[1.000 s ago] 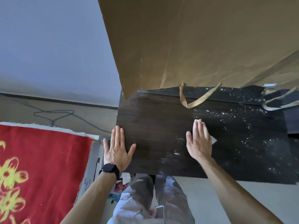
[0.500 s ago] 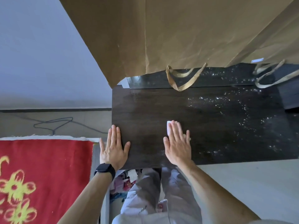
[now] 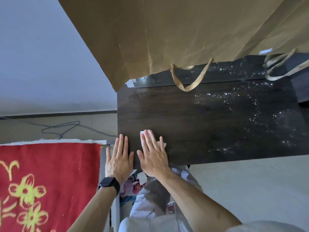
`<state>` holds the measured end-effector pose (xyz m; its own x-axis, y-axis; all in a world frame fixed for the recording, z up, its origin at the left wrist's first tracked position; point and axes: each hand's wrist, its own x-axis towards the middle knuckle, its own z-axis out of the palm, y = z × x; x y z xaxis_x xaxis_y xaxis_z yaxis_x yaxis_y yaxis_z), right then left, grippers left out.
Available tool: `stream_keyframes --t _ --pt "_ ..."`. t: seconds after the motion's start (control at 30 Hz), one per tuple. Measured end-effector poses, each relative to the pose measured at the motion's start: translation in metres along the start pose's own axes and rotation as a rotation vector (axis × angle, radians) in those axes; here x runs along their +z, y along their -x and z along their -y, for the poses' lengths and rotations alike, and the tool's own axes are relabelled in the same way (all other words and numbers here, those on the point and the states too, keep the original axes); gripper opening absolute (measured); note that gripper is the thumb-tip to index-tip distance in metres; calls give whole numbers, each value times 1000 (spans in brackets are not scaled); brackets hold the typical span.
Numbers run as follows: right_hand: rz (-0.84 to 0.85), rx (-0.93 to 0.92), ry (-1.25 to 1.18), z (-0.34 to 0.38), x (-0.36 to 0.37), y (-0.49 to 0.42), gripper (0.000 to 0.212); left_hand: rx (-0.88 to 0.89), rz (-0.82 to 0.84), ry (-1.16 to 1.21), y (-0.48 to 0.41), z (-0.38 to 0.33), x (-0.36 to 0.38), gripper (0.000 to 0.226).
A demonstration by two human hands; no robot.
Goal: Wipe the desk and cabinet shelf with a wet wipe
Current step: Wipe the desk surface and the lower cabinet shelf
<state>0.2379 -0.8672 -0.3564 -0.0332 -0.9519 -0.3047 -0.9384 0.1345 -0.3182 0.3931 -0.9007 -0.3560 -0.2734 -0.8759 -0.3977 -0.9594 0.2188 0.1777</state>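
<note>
Desk [image 3: 209, 124] is dark woodgrain, long axis running left–right in view. Left part looks smeared and clean; right part is covered with white specks [image 3: 242, 111].

Surroundings: a big brown paper bag [image 3: 167, 34] hangs over the far edge, corner dipping past the desk's far-left corner. Its handle [image 3: 189, 77] loops down onto the far strip of the desk. A second bag [image 3: 294, 30] is seen at far right, its handles [image 3: 280, 67] lying on the specked area. A dark block [image 3: 301, 81] sits at the right end. Red rug [image 3: 46, 185] with yellow flowers lies on the left, just beside the desk's near-left corner. A black cable [image 3: 63, 128] trails on the floor by the wall. Clutter is seen under the near edge, details unclear.

Left hand [image 3: 119, 158] is laid flat, fingers spread, over the desk's near-left corner, gripping nothing. A black watch [image 3: 109, 183] is worn on that wrist.

Right hand [image 3: 153, 156] is pressed flat, palm down, on the wipe [image 3: 142, 133], just beside the left hand. Wipe is pinned under the palm, not pinched. Only white edges are visible: at the fingertips and beside the little finger. Wipe's long axis cannot be told; it is mostly hidden.
</note>
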Motion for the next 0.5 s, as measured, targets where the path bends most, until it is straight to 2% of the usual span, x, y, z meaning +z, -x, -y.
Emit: stream_keyframes --t 0.1,0.17,0.3,0.4,0.43,0.5 --pt "24 -59 28 -8 6 22 64 26 3 -26 18 6 10 64" --pt "16 -27 36 -40 2 40 63 12 12 -4 22 3 14 63" --pt "-47 319 68 -128 -13 72 63 -34 8 24 23 -5 14 64" --pt "-71 535 15 -142 -20 73 66 -66 11 50 23 -9 15 65" --pt "-83 534 4 -133 -20 68 67 -72 7 53 23 -11 14 65" --pt "-53 400 12 -98 -15 58 66 -71 12 57 24 -12 13 64"
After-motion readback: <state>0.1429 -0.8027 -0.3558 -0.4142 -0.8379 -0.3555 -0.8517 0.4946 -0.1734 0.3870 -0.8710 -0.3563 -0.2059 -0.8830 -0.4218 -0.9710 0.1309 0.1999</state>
